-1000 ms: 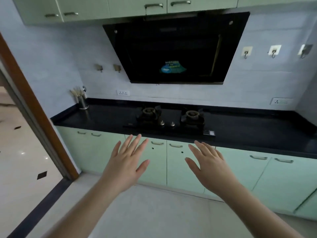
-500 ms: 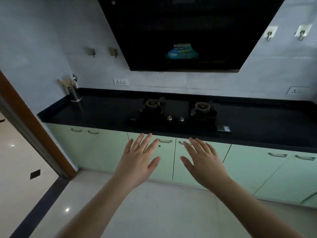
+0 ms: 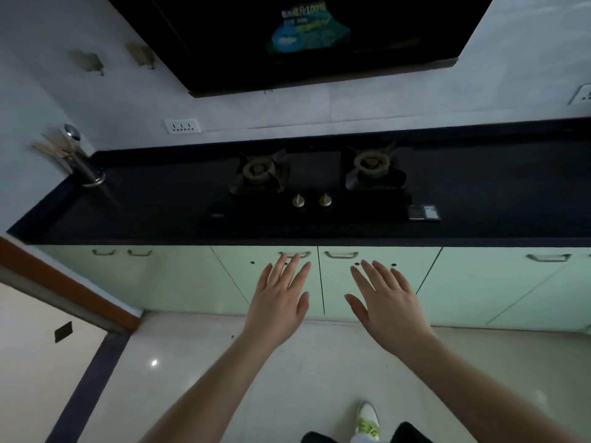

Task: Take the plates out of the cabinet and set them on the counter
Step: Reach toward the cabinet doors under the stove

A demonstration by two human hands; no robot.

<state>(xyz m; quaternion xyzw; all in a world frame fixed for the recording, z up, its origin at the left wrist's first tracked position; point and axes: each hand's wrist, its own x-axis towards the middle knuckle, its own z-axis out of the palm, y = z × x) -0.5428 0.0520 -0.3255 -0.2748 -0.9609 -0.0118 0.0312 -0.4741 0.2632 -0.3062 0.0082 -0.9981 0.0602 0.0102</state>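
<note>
My left hand (image 3: 277, 302) and right hand (image 3: 388, 303), fingers straight and holding nothing, hover before the closed pale-green cabinet doors (image 3: 377, 279) beneath the black counter (image 3: 153, 212) with its two-burner stove (image 3: 316, 187); no plates are in sight.

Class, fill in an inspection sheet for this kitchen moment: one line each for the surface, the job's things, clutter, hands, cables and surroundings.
Surface: black counter, with a two-burner gas hob set into it.
Job's things: no plates seen; base cabinet doors all closed.
Clutter: metal utensil holder with sticks at the counter's left end; small dark device right of the hob.
Hands: left hand and right hand both open, fingers straight, held in front of the middle doors, holding nothing.
Cables: nothing seen; a wall socket has nothing plugged in.
Surroundings: range hood above; pale tiled floor.
</note>
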